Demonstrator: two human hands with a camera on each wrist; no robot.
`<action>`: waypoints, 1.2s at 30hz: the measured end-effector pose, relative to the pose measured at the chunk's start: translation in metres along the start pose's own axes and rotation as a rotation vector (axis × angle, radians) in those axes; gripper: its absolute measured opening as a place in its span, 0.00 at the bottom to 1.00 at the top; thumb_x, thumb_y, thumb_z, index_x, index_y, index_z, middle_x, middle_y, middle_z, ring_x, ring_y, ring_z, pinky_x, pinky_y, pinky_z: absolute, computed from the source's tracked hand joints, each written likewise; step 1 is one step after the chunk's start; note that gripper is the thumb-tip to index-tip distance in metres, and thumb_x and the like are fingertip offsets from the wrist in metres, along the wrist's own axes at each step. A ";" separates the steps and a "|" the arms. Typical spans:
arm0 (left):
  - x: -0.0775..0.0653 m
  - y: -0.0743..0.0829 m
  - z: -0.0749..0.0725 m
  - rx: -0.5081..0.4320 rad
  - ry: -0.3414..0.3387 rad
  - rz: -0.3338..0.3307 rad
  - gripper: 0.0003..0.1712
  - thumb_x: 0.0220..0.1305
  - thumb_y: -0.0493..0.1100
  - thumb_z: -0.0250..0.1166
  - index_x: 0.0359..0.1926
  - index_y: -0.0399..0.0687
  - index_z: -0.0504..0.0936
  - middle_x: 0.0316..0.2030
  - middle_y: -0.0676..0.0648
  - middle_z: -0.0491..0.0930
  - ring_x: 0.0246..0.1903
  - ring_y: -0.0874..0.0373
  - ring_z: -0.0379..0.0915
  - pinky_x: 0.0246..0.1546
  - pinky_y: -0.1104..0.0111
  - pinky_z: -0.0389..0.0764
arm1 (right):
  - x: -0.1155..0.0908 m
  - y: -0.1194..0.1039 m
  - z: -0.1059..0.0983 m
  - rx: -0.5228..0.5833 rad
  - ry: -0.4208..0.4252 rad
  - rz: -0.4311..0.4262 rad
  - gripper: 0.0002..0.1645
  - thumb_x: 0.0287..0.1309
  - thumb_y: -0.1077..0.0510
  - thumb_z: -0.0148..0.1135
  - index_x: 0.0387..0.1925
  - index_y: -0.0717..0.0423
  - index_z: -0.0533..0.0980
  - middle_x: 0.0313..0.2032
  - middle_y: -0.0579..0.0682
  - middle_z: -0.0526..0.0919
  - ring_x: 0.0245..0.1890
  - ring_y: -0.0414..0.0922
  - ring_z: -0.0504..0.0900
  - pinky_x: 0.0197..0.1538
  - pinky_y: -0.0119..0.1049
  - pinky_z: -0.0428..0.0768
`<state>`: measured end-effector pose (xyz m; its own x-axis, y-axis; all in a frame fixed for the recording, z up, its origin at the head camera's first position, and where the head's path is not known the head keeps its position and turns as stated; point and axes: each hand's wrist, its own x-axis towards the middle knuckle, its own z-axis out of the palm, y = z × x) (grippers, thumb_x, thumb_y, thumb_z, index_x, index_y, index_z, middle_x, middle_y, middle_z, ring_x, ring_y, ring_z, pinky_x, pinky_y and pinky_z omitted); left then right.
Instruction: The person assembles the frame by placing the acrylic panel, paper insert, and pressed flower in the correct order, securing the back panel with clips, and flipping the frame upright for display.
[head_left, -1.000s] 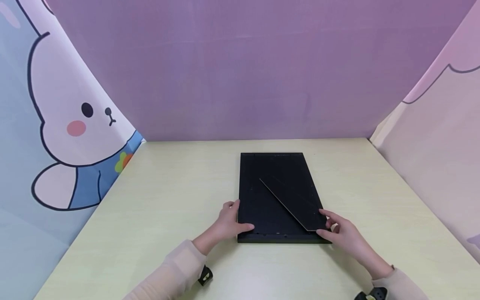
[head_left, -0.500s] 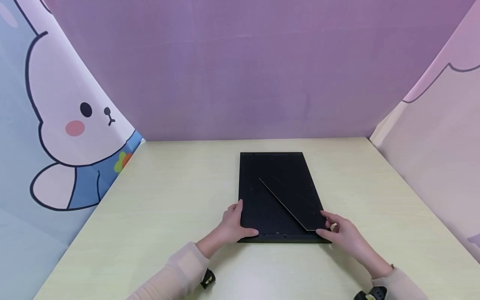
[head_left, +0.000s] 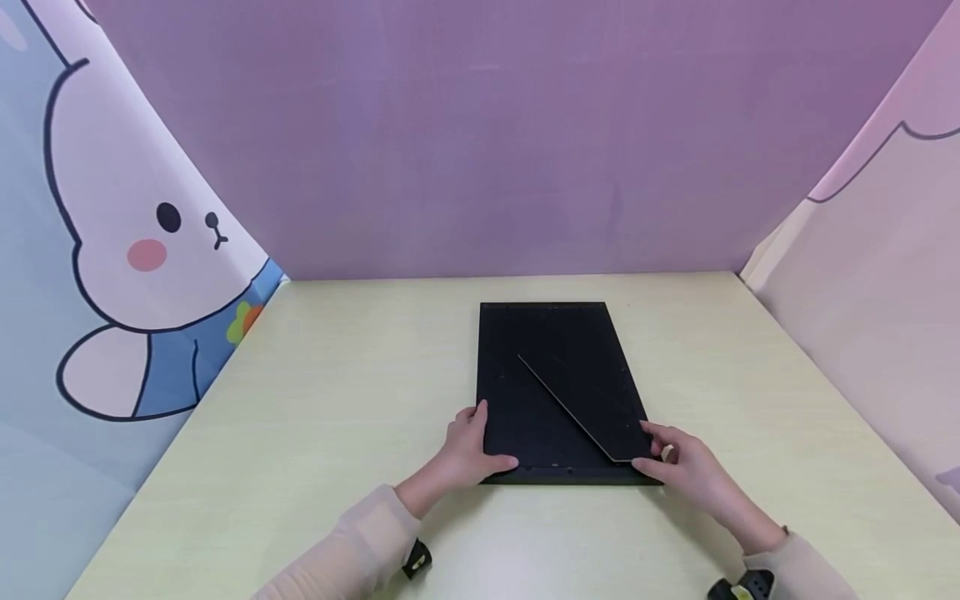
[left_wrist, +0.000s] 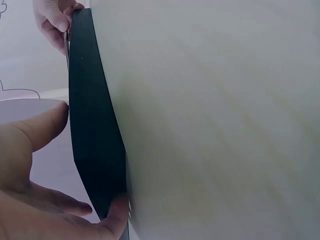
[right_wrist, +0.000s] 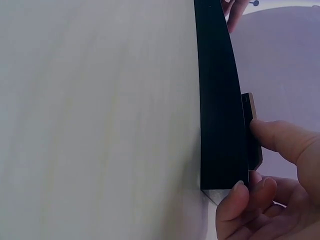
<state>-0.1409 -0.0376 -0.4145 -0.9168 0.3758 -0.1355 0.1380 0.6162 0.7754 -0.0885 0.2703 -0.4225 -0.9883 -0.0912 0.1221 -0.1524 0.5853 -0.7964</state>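
A black picture frame (head_left: 510, 400) lies back side up on the table, with a flat black stand leg (head_left: 581, 400) slanting across its back toward the near right corner. My left hand (head_left: 463, 450) grips the frame's near left corner, thumb over the back and a finger along the left side. At the near right corner is my right hand (head_left: 692, 468); its thumb presses the wide end of the leg while its fingers curl at the frame's side. In the right wrist view, the leg's edge (right_wrist: 251, 132) stands slightly proud of the frame's thick side (right_wrist: 222, 110).
The pale wooden table (head_left: 360, 358) extends around the frame on every side. A purple cloth wall (head_left: 480, 150) rises behind it. Printed panels flank the table, the left one with a cartoon rabbit (head_left: 150, 192).
My left hand has shifted a little right, its thumb and finger now farther over the frame's left edge. The right hand stays nearly still, and the frame lies in the same place.
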 end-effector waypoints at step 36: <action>0.006 0.002 0.010 -0.018 0.086 -0.048 0.53 0.52 0.42 0.70 0.71 0.43 0.46 0.62 0.32 0.48 0.59 0.37 0.47 0.53 0.48 0.64 | 0.003 0.002 -0.002 -0.004 -0.016 -0.017 0.32 0.48 0.65 0.67 0.53 0.77 0.68 0.29 0.49 0.66 0.18 0.36 0.64 0.19 0.29 0.66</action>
<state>-0.1427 -0.0267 -0.4198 -0.9510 0.2852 -0.1198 0.0873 0.6191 0.7804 -0.0917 0.2729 -0.4230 -0.9855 -0.1137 0.1260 -0.1689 0.5867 -0.7920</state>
